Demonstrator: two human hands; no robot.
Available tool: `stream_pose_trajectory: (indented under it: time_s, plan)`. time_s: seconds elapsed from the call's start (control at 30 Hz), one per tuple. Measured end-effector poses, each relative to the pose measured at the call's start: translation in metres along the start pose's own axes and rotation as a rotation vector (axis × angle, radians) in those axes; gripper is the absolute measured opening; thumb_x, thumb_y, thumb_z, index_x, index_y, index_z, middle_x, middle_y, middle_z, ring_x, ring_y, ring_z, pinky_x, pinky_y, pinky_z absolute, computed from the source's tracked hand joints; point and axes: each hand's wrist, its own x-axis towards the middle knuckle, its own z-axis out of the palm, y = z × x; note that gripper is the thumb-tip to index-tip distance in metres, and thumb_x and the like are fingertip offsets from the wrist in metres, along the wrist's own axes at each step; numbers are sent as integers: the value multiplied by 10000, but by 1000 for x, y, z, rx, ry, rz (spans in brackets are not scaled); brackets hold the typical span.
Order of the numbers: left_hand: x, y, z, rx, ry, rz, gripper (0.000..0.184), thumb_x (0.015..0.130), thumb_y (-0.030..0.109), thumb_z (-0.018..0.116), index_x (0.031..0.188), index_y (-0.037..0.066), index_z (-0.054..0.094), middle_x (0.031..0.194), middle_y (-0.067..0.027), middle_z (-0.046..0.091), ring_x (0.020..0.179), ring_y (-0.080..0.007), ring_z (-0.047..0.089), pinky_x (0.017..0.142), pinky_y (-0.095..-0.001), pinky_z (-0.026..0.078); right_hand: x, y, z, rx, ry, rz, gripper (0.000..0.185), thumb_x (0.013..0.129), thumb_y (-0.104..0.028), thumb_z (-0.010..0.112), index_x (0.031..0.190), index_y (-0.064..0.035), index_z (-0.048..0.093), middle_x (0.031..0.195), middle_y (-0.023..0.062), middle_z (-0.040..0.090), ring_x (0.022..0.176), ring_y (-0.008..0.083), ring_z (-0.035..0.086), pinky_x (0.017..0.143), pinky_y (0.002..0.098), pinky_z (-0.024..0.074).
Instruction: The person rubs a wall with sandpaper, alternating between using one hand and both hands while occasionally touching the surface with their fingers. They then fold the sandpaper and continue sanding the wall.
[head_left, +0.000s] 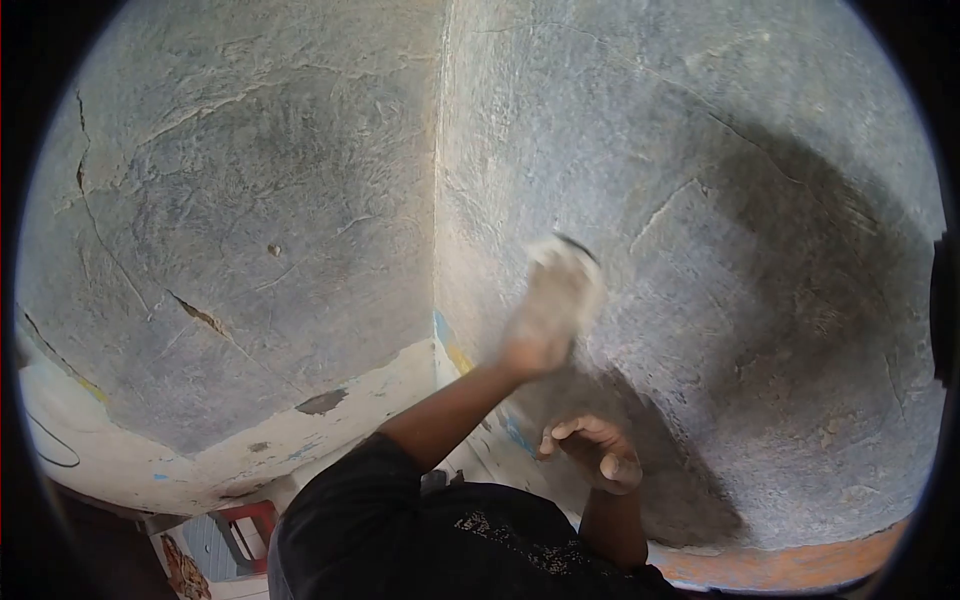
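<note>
- Your left hand (548, 312) is just off the centre of the view, toward 2 o'clock, and is blurred.
- Its grip is grasping: your fingers lie over a pale pad (541, 247) with a dark upper edge.
- The pale pad sits at the fingertip end of that hand, against the right-hand wall (640, 130); the blur hides how firmly it presses.
- Your left arm (452, 410) runs from 7 o'clock up toward the centre, bare below a short black sleeve.
- Your right hand (598, 450) is at 5 o'clock, below the left, released, with fingers bent toward 9 o'clock and the thumb apart from them.
- It is raised in front of the same wall; you cannot be told from this angle whether it touches the surface.
- The wall corner (437, 190) runs down from 12 o'clock, just beside your working hand.
- The left-hand wall (330, 230) is grey and rough, with a dark crack (82, 160) at 10 o'clock and a broken gash (198, 314) at 9 o'clock.
- Its lower part is whitish, with a grey bare patch (322, 402) at 8 o'clock.
- A broad shadow (820, 270) covers the right-hand wall at 3 o'clock.
- An orange band (790, 571) edges that wall at 4 o'clock.
- Your black shirt (460, 555), with pale print, fills 6 o'clock.
</note>
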Motion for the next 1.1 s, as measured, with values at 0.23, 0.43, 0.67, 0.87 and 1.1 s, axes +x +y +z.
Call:
stream_pose_trajectory:
  time_s: [0.23, 0.43, 0.67, 0.87, 1.1]
  plan:
    - [-9, -21, -5, -68, -249, 177, 422, 902, 60, 389, 1292, -97, 417, 1372, -296, 391, 1336, -419, 313, 1126, -507, 185, 30, 17, -3, 0, -15, -6, 634, 825, -427, 626, 1185, 80, 504, 1081, 207, 573, 1011, 273, 569, 873, 390, 449]
    - [-2, -31, -12, -177, -215, 43, 429, 958, 198, 358, 1300, -41, 458, 1394, -207, 420, 1348, -391, 308, 1132, -508, 169, 54, 29, -2, 10, 22, -45, 649, 837, -417, 620, 1229, 80, 478, 1068, 193, 580, 998, 266, 562, 879, 380, 427]
    - [4, -69, -28, 148, 39, -119, 446, 956, 208, 363, 1339, -10, 434, 1417, -187, 397, 1349, -395, 306, 1120, -529, 203, 71, 45, -4, 35, 55, -77, 668, 843, -438, 616, 1249, 71, 469, 1057, 176, 594, 976, 247, 566, 882, 362, 403]
    - [4, -57, -37, -217, -540, 12, 454, 900, 141, 428, 1333, 6, 450, 1394, -198, 416, 1330, -426, 325, 1115, -529, 226, 85, 52, 1, 20, 107, -78, 654, 836, -453, 624, 1219, 63, 498, 1038, 163, 608, 974, 235, 579, 837, 343, 419]
    - [-14, -53, -31, -199, -406, 301, 436, 914, 119, 389, 1304, -64, 451, 1426, -138, 415, 1351, -409, 300, 1135, -515, 152, 93, 59, 4, 15, 156, -112, 643, 838, -455, 623, 1199, 65, 514, 1033, 154, 616, 978, 226, 584, 837, 329, 421]
